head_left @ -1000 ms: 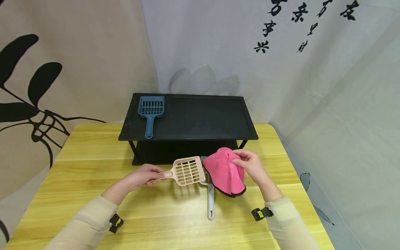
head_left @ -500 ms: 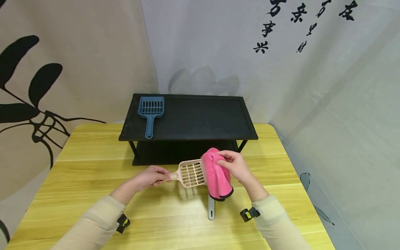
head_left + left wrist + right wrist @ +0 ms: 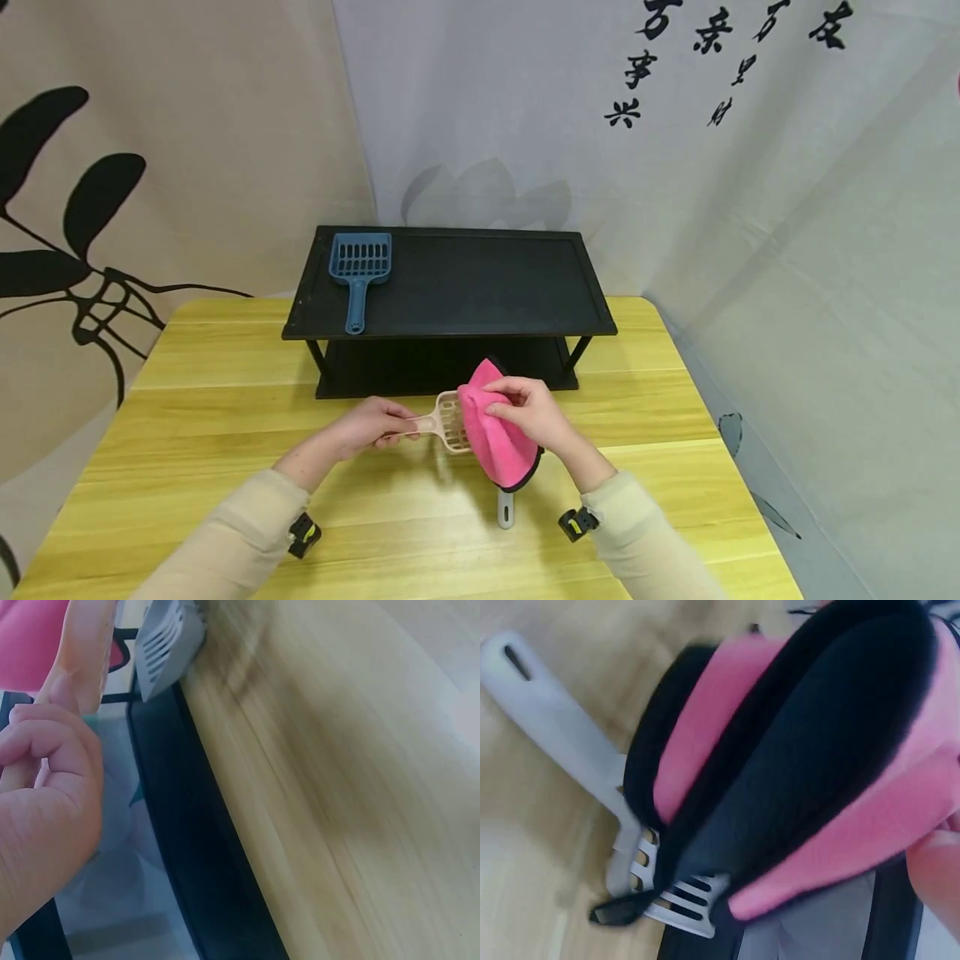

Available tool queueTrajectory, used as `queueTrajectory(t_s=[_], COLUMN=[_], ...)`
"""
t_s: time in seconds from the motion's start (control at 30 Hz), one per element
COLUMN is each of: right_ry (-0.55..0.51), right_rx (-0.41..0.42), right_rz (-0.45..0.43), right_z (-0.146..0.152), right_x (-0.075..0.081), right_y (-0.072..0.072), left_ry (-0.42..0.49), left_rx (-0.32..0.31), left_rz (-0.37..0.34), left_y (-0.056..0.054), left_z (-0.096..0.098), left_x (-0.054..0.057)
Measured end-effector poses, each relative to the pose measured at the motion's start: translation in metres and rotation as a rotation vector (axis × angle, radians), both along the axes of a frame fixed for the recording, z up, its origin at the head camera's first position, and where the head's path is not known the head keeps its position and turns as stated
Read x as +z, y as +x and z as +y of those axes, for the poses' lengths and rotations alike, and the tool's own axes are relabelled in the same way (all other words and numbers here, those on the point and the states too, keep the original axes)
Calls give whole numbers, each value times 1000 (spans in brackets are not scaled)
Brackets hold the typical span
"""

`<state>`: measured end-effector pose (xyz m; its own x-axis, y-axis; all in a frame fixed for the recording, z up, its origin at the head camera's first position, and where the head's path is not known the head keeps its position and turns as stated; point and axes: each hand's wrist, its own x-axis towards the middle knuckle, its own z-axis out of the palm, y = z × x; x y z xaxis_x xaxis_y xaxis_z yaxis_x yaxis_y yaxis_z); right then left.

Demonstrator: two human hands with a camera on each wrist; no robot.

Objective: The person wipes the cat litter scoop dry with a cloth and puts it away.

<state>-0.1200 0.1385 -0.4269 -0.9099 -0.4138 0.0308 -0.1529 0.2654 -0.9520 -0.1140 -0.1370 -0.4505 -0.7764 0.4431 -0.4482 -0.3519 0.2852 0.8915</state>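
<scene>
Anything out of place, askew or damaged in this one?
Nothing looks damaged or spilled. The left hand holds a beige scoop by its handle while the right hand presses a pink cloth over its slotted head. A grey scoop lies on the table beneath, mostly hidden.

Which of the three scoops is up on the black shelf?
The blue scoop lies on the black shelf. The beige scoop is held in the left hand, and the grey scoop lies on the table.

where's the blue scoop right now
In the head view, the blue scoop lies on the left end of the black shelf's top, behind both hands.
</scene>
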Motion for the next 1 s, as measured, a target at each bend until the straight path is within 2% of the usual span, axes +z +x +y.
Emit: queueTrajectory(t_s=[0.17,0.3,0.5,0.77,1.0], right_ry=[211,327,428,639,716], right_rx=[56,96,155,302,311], right_rz=[80,193,278,468,624], right_z=[-16,-22,-25,-22,-11], right_x=[-8,-10,-12,-7,-6], right_y=[7,11,12,15,18], left_ry=[5,15,24,14,3], left_rx=[7,9,2,-21,-28], left_rz=[-22,-43,-52,-40,-15], left_y=[-2,-3,-5,-5,-6], left_z=[5,7,8,5,1], left_x=[3,7,10,8,9])
